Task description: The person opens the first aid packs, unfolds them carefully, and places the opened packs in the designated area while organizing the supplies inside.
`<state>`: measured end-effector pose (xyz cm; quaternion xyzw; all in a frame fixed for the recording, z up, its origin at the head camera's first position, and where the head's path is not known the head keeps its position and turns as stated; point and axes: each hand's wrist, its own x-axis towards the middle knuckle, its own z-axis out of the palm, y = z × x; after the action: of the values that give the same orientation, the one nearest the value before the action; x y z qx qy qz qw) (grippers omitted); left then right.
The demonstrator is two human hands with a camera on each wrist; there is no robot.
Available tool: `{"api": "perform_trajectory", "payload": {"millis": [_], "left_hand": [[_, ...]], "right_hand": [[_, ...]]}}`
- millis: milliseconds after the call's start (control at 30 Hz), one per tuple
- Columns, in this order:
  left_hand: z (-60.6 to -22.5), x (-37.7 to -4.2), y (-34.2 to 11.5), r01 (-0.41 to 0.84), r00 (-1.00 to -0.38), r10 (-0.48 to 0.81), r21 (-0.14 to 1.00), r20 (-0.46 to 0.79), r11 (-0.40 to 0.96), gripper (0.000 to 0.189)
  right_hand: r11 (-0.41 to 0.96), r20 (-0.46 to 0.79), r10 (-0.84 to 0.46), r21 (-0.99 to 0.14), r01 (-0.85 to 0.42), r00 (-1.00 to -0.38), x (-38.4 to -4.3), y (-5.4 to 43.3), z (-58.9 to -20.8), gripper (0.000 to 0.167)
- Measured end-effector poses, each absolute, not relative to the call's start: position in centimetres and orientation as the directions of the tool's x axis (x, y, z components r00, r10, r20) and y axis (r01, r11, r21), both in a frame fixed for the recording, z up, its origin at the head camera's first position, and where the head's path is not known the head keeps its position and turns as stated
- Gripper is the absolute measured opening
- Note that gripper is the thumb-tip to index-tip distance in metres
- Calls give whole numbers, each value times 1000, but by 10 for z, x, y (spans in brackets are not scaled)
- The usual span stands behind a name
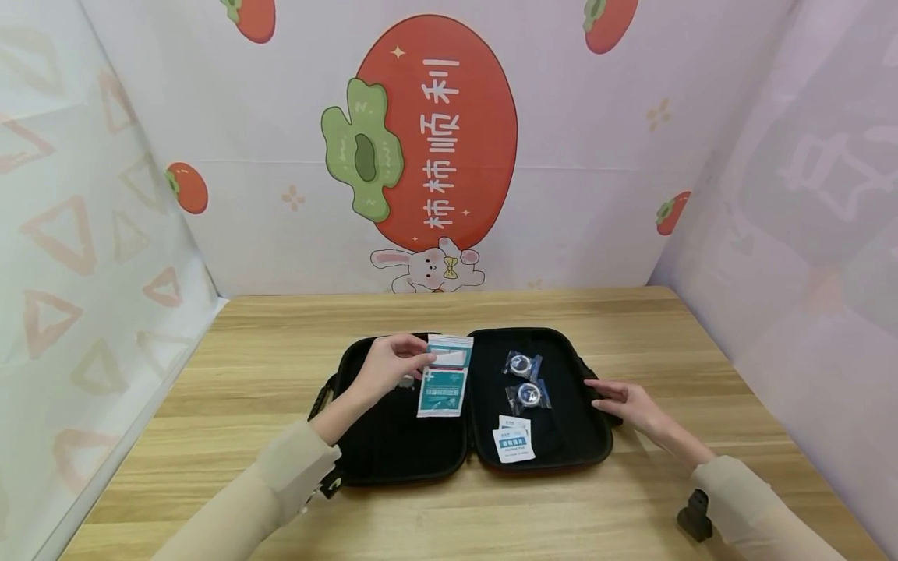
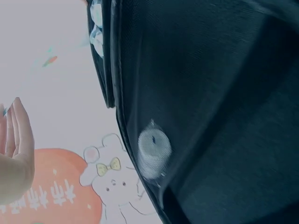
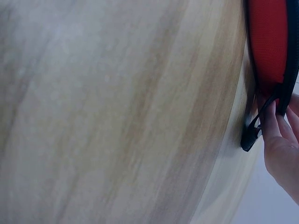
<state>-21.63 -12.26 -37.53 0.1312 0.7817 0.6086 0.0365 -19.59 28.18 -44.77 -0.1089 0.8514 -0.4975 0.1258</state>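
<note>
Fabric of the unfolded case is black inside, woven red outside, with rounded corners, upon wood-grained bench. Left hand pinches flat rectangular packet, teal and white, above the case's middle. Right hand, fingers fairly straight, touches the right edge.

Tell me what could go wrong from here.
The left hand pinches the packet near its upper left corner, so it might swing or slip. Hanging near the middle of the open case, it could land across the hinge. The alcohol pads and wrapped round items look loose in the right half; they may slide if the right hand jolts its edge.
</note>
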Motion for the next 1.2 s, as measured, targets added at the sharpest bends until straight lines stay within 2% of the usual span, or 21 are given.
{"api": "perform_trajectory", "payload": {"millis": [300,467,600,767,833,900,1000,1067,1133,1200], "left_hand": [[-380,-215,-153,14,-993,114,986,-5,168,26],[-391,-216,-172,37,-998,58,989,29,142,31],[-416,-225,-194,60,-997,47,994,56,92,29],[-411,-219,-206,21,-1000,12,994,20,111,30],[-426,-225,-218,25,-1000,1,992,25,123,30],[-424,-223,-223,2,-1000,-3,990,2,144,29],[-459,-237,-247,10,-1000,9,990,9,139,32],[-454,-231,-252,-1,-1000,23,992,-4,126,32],[-482,-243,-271,22,-999,27,994,19,103,34],[-474,-236,-273,-12,-1000,12,993,-13,121,35]], "right_hand": [[475,-108,-301,-878,-51,-947,-197,282,-449,49],[482,-112,-297,-875,-48,-948,-197,282,-449,49],[483,-112,-297,-874,-48,-948,-197,282,-449,48],[480,-113,-301,-876,-49,-947,-198,282,-449,48],[480,-113,-302,-876,-49,-947,-198,283,-450,48],[478,-112,-301,-877,-48,-947,-198,283,-451,48],[477,-111,-301,-877,-49,-947,-198,283,-451,48],[474,-108,-303,-879,-52,-947,-198,283,-451,48],[471,-105,-303,-880,-53,-947,-197,283,-451,48],[470,-103,-304,-881,-55,-947,-197,283,-452,48]]}}
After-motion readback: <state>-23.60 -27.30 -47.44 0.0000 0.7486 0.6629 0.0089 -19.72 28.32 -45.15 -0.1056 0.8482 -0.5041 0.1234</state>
